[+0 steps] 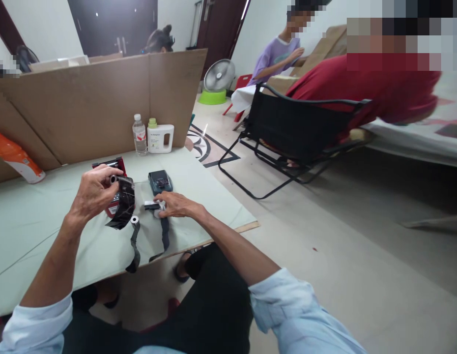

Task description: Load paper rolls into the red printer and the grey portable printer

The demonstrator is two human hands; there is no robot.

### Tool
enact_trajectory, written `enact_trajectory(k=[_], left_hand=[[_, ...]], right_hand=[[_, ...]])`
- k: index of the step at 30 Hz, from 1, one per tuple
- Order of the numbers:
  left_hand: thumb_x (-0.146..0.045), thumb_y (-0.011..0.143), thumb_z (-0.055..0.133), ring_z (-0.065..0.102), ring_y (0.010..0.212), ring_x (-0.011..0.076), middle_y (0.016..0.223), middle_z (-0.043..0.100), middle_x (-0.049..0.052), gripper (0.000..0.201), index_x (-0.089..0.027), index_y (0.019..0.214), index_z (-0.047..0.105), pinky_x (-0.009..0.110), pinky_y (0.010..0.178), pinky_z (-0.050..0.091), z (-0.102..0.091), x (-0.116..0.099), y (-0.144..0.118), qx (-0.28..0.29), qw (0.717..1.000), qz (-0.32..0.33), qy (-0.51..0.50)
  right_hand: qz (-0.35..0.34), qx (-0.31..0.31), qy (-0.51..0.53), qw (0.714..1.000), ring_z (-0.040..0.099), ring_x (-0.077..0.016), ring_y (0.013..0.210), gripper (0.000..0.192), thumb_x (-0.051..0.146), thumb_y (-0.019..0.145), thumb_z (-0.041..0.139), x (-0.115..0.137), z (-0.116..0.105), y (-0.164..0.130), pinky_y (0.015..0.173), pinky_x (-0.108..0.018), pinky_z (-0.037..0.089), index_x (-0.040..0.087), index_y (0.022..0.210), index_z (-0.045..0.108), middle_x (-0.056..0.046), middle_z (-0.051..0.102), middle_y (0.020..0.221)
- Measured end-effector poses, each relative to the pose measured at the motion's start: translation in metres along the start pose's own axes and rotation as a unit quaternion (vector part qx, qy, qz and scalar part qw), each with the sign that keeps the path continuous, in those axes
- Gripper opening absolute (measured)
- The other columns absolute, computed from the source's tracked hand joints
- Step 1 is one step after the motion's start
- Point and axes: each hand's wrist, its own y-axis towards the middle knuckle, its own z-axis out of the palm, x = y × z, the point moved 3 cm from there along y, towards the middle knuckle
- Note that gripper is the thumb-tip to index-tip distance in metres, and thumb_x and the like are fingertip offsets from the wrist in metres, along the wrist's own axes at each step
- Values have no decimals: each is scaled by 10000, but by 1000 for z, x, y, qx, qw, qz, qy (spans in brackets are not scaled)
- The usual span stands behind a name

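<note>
My left hand [94, 191] is raised a little above the pale green table [37, 216] and grips a glossy black strip of film [121, 204] that curls down from its fingers. Behind that strip lies a red device [112, 164], partly hidden. My right hand [177, 204] rests flat on the table, fingers pressing a small black-and-white part [153, 206]. A dark strap [134, 246] with a white ring trails from there over the table's front edge. A dark teal device [160, 181] sits just beyond my right hand.
A water bottle [139, 135] and white jug [160, 137] stand before a cardboard screen [103, 98]. An orange bottle [16, 157] lies at left. A black folding chair [298, 132], a fan [218, 78] and other people are to the right.
</note>
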Motion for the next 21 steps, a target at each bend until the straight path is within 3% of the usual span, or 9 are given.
enact_trajectory(k=[6,10,14,17,21], left_hand=[[-129,785,583,533,598,102,808,678,8,307,-199,985,805,236,563,427,1,1,4,-11,1000,8,1],[-131,788,582,524,588,97,800,676,6,309,-187,993,805,240,566,419,7,-2,7,-11,1000,11,7],[-146,789,596,519,581,96,836,695,14,303,-180,1005,805,246,575,433,12,-5,10,-15,1000,-3,-1],[-148,788,603,539,598,104,862,716,19,299,-176,1008,803,252,601,459,18,-5,14,-15,1000,-11,-8],[-159,802,619,616,675,144,869,745,40,271,-161,994,810,281,708,523,40,-9,18,10,1000,-12,7]], right_hand=[[-9,-19,38,999,668,-242,919,257,250,823,725,9,6,-1,761,-280,441,179,1067,760,-84,745,1030],[18,-40,114,993,650,-206,861,212,241,833,729,27,22,-7,749,-272,434,160,1028,742,-67,731,985],[-3,-30,177,984,652,-213,868,325,403,858,766,46,36,-16,753,-289,455,169,1082,731,-67,727,985],[-7,1,238,971,664,-211,861,496,520,856,764,42,34,-18,761,-309,499,171,1205,710,-91,726,1071],[44,-97,324,940,678,-214,929,808,507,800,812,17,20,-23,804,-354,566,196,1486,522,-162,621,1359]])
